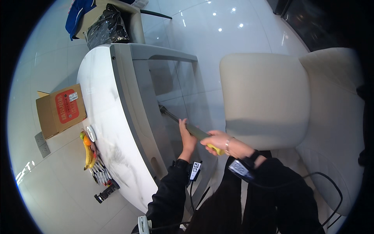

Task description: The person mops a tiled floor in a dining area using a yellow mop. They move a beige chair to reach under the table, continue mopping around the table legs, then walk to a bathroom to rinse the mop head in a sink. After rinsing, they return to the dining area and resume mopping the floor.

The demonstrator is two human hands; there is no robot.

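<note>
A long rod-like object [196, 131] slants beside the near side of the white marble-look table [117, 128]. It has a grey-green sleeve, a yellow handle and a thin dark metal shaft ending in a dark head, low by the table's grey frame. My right hand [221, 142] is closed around the sleeve's lower end and the yellow handle. Farther up the sleeve, my left hand [188, 138] holds it with the thumb along one side; its other fingers are partly hidden. What kind of tool this is, I cannot tell.
A beige upholstered chair [263, 99] stands at right. Past the table's far edge are a cardboard box [46, 117], bananas [88, 155], an orange [86, 140], several packets and a black strap-like item [106, 191]. A black plastic bag [108, 26] rests on another chair. Cables run beside both arms.
</note>
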